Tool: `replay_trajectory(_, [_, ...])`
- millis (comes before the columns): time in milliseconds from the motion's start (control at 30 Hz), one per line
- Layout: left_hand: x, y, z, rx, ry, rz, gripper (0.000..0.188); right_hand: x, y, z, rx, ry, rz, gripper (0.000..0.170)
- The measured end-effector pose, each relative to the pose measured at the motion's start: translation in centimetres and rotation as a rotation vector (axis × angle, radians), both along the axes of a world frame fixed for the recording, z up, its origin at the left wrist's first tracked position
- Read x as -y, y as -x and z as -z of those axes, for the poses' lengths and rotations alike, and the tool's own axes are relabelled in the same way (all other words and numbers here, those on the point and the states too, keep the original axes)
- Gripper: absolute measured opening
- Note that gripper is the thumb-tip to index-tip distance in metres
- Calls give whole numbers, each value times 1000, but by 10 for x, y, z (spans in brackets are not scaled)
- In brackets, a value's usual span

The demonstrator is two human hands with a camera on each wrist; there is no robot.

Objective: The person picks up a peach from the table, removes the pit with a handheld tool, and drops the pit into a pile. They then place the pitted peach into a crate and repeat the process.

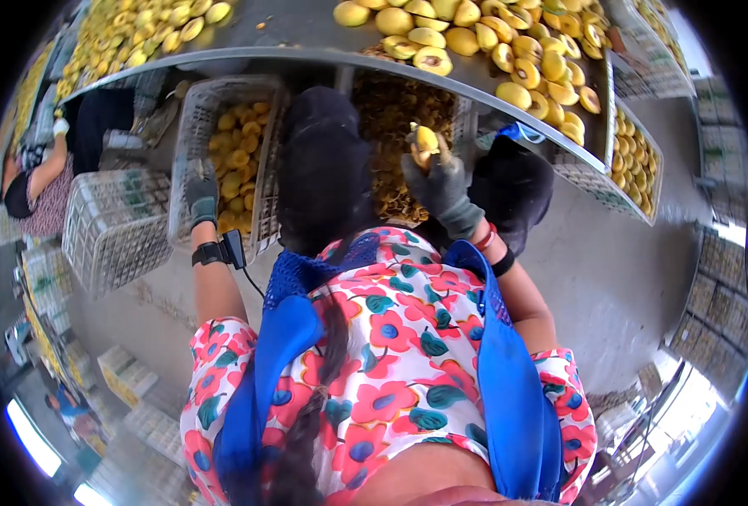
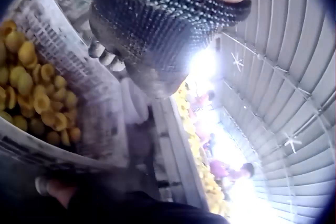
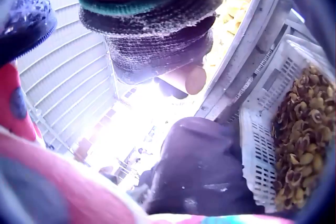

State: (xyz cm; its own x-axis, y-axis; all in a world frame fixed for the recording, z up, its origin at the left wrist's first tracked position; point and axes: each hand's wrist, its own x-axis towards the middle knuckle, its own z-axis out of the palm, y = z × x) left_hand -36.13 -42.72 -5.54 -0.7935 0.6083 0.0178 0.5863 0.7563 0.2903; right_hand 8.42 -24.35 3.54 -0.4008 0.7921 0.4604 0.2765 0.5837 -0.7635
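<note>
My right hand [image 1: 445, 187], in a grey glove with bare fingertips, pinches a yellow peach [image 1: 426, 142] between thumb and fingers. It is held up over a crate of brown pits and scraps [image 1: 391, 105] between the knees. In the right wrist view, a bare fingertip [image 3: 196, 79] sticks out of the glove, and the peach is hidden. My left hand [image 1: 202, 194], also gloved, hangs at the side of a white plastic crate [image 1: 182, 143] holding yellow peach halves [image 1: 237, 139]. Loosely bent fingertips [image 2: 107, 58] show in the left wrist view, with nothing visible in them.
A metal table [image 1: 306, 38] runs across the front, with peach heaps [image 1: 534, 51] on its right and left. An upturned crate [image 1: 112, 223] stands at the left, near another person [image 1: 45, 190]. A fruit-filled crate [image 1: 635, 164] stands at the table's right end; stacked crates [image 1: 715, 270] stand beyond.
</note>
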Motion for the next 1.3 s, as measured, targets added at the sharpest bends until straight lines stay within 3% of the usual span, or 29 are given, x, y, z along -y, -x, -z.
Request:
replay_trajectory(33, [-32, -16, -23, -34, -163, 116, 59, 1, -1, -1, 57, 37, 6, 40])
replay_trajectory(67, [-62, -30, -38, -114, -379, 299, 51, -3, 4, 6, 105, 222, 38, 30])
replay_trajectory(133, [-139, -82, -85, -106, -638, 609, 41, -18, 2, 39, 471, 703, -67, 32])
replay_trajectory(167, [-170, -110, -103, -98, -685, 700, 41, -13, 0, 33, 443, 546, -38, 34])
replay_trajectory(200, [-199, -135, -111, -91, -732, 785, 41, -12, 0, 28, 390, 544, -34, 34])
replay_trajectory(267, [-251, -171, -102, 17, -570, 893, 26, -8, -3, 21, 287, 548, -32, 33])
replay_trajectory(333, [-292, -214, -98, -6, -440, 923, 33, -10, -6, 19, 223, 524, -16, 31])
replay_trajectory(400, [-319, -247, -103, -121, -65, 941, 47, -12, -11, 19, 180, 517, 6, 27])
replay_trajectory(500, [-337, -282, -97, -234, 204, 837, 58, -11, -19, 12, 211, 488, 54, 26])
replay_trajectory(600, [-343, -287, -86, -248, 166, 830, 62, -11, -24, -7, 141, 753, 55, 28])
replay_trajectory(700, [-349, -291, -87, -124, 252, 806, 57, -15, -25, -10, 113, 843, 44, 29])
replay_trajectory(800, [-356, -293, -70, -205, 129, 812, 44, -18, -22, 11, 125, 552, 85, 30])
replay_trajectory(867, [-353, -290, -67, -264, 17, 847, 46, -19, -22, 17, 84, 550, 76, 30])
replay_trajectory(900, [-347, -297, -98, -140, 228, 845, 64, -18, -23, 17, 66, 551, 73, 29])
replay_trajectory(1100, [-362, -292, -91, -5, 291, 898, 69, -17, -23, 19, -21, 605, 86, 19])
replay_trajectory(1200, [-362, -298, -92, 71, 335, 805, 68, -18, -23, 7, -40, 802, 92, 29])
replay_trajectory(1300, [-362, -298, -74, 171, 227, 803, 67, -19, -22, 17, -14, 609, 110, 29])
